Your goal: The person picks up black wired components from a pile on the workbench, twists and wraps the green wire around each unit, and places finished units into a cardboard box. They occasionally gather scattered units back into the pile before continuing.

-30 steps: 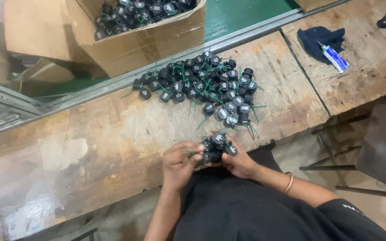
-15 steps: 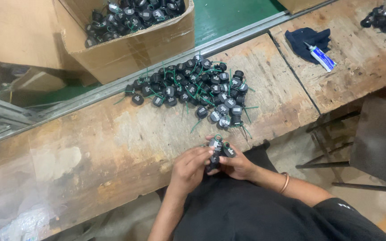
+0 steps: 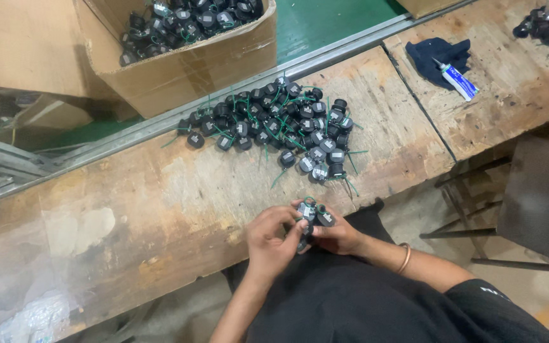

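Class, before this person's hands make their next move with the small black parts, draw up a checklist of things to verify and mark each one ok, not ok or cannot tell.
1. Left hand on the cluster of small black parts: ok, fingers wrap it.
2. Right hand supports the same cluster: ok.
3. Cluster held over the near edge of the wooden bench: ok.
4. Pile of black parts with green wires on the bench ahead of the hands: ok.
5. Cardboard box beyond the bench holds more parts: ok.
6. Green wires in the held cluster untangled: cannot tell.
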Action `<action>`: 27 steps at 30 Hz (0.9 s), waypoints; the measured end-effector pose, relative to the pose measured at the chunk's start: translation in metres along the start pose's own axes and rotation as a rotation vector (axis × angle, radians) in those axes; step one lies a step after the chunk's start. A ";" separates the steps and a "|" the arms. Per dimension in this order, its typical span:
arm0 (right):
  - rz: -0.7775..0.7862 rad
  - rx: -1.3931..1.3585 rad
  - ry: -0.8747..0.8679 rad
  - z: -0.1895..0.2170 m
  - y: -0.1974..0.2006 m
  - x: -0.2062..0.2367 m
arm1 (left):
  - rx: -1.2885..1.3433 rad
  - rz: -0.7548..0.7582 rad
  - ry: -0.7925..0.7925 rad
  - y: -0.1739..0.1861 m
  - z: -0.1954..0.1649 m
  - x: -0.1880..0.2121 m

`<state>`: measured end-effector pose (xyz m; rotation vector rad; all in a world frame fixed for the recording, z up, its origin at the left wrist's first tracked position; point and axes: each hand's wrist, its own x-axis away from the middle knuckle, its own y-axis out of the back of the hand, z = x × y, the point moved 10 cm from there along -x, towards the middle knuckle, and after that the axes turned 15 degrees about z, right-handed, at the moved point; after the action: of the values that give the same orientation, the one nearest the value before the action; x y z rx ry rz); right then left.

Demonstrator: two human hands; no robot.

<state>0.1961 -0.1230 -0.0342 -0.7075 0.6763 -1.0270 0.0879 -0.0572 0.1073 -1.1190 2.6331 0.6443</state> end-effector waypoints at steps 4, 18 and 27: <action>0.029 -0.021 0.024 0.005 -0.005 0.001 | -0.148 0.038 -0.039 -0.008 -0.019 -0.005; -0.071 0.112 -0.132 0.023 -0.025 -0.016 | -0.168 -0.319 0.140 0.073 0.053 0.017; 0.016 0.281 0.075 0.156 -0.050 -0.156 | -0.112 -0.310 0.136 0.058 0.106 0.023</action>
<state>0.2357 0.0342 0.1237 -0.4200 0.5862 -1.1122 0.0319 0.0140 0.0241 -1.6141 2.4751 0.6770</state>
